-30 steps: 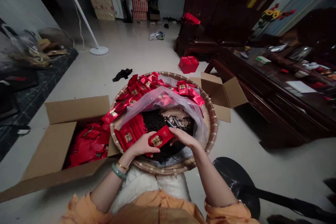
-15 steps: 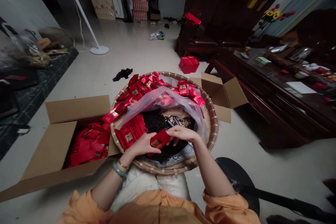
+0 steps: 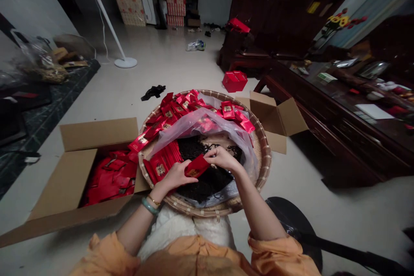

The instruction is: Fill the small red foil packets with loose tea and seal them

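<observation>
A red packet [image 3: 197,166] with a gold label is held over the wide woven basket [image 3: 265,155]. My left hand [image 3: 176,176] grips its lower left end between thumb and fingers. At the packet's upper right end, my right hand [image 3: 221,158] is closed, its fingertips pinching the edge. Below them, dark loose leaves that look like tea [image 3: 207,187] lie on a clear plastic sheet [image 3: 239,136]. Beside my left hand stands a row of flat red packets [image 3: 164,158]. More plump red packets [image 3: 174,110] are heaped along the basket's far rim.
An open carton [image 3: 77,177] with many red packets stands at the left. Another open carton [image 3: 274,120] is behind the basket at the right, near a dark wooden table [image 3: 343,125]. A red box [image 3: 234,81] and a black bag [image 3: 153,92] lie on the floor beyond.
My right hand has risen slightly, and its fingertips now pinch the packet's end. The shiny metal piece seen beside it before is out of sight. The view has shifted slightly.
</observation>
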Action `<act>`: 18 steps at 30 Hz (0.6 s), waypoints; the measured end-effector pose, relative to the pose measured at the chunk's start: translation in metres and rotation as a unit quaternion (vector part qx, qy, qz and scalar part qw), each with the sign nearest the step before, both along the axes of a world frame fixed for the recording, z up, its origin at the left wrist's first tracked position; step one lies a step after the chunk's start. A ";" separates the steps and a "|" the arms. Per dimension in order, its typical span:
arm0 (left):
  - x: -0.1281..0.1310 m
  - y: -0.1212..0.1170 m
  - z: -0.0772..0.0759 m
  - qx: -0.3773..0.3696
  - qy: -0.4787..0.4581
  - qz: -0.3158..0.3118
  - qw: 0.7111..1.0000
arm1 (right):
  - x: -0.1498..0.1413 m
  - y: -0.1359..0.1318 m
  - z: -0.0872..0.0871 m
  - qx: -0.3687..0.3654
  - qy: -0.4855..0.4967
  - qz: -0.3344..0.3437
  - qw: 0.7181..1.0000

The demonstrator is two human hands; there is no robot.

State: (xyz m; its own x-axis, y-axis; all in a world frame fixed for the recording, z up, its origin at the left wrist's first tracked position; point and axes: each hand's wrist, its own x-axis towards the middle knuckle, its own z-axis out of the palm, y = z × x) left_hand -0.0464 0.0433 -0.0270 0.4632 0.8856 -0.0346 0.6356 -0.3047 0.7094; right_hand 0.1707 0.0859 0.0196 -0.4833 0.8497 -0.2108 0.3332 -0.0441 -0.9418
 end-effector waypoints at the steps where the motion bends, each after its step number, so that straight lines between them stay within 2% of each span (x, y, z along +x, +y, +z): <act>1: -0.001 0.000 -0.003 0.005 -0.008 0.012 1.000 | 0.004 0.001 0.004 0.011 -0.007 -0.022 1.000; 5: -0.005 0.000 -0.014 0.019 -0.038 0.054 0.998 | 0.013 0.004 0.011 0.051 -0.051 -0.114 0.991; 8: -0.007 0.000 -0.019 0.033 -0.053 0.070 0.996 | 0.009 -0.002 0.014 0.133 -0.079 -0.156 0.976; 11: -0.006 -0.001 -0.018 0.045 -0.061 0.070 0.995 | -0.003 -0.015 0.022 0.206 -0.068 -0.124 0.968; 14: -0.002 -0.002 -0.010 0.029 -0.058 0.063 0.996 | -0.019 -0.027 0.031 0.259 -0.092 -0.066 0.959; 18: 0.010 -0.006 0.005 -0.022 -0.057 0.064 0.996 | -0.033 -0.027 0.024 0.274 -0.170 -0.064 0.944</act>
State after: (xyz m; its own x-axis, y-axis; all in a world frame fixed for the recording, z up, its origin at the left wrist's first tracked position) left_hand -0.0368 0.0374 -0.0215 0.3500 0.9363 -0.0292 0.5816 -0.1927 0.7903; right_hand 0.1377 0.0592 0.0439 -0.3532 0.9229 0.1535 0.6459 0.3592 -0.6737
